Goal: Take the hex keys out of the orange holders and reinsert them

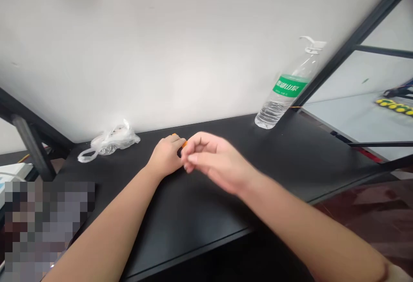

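On the black tabletop, my left hand (166, 155) lies with its fingers curled over a small orange thing (185, 144). Only slivers of orange show past the fingers, so its kind cannot be made out. Just to the right and a little above the table is my right hand (214, 159). Its thumb and fingers are bent together in a pinch beside the left hand. Whatever may sit between those fingertips is too small or hidden to name.
A clear plastic bag (114, 139) rests at the back left against the white wall (193, 49). At the back right stands a large water bottle (285, 90) with a green label. Black metal frame bars (355, 41) rise at both sides of the table (200, 226).
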Tool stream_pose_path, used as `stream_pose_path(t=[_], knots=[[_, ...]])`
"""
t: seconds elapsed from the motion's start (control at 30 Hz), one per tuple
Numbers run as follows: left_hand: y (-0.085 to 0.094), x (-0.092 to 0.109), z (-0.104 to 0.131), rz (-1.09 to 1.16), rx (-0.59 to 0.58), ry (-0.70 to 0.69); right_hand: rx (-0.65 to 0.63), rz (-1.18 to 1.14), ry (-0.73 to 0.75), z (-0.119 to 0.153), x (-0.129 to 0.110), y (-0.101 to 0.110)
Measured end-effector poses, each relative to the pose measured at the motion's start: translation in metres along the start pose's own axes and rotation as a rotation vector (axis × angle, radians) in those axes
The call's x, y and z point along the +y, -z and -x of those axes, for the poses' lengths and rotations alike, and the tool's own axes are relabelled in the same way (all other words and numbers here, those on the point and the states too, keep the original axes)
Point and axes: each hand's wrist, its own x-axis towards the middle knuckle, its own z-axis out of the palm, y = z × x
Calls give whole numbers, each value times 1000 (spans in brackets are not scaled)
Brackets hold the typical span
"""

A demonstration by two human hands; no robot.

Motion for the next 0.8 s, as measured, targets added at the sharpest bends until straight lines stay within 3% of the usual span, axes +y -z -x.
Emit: stream_pose_path(t=[0.07, 0.13, 0.23, 0.57, 0.8], knots=[[-1, 0, 0, -21, -1, -38, 120, 241, -39, -26, 5, 44], [-2, -2, 0, -41, 13, -60, 163, 434, -75, -45, 16, 83], [-4, -4, 1, -54, 24, -60, 163, 567, -151, -59, 32, 118], [-10, -6, 0, -35, -11, -18, 84, 825, -178, -60, 48, 141], [-11, -7, 0, -49, -20, -13, 30, 933, -183, -59, 50, 144]])
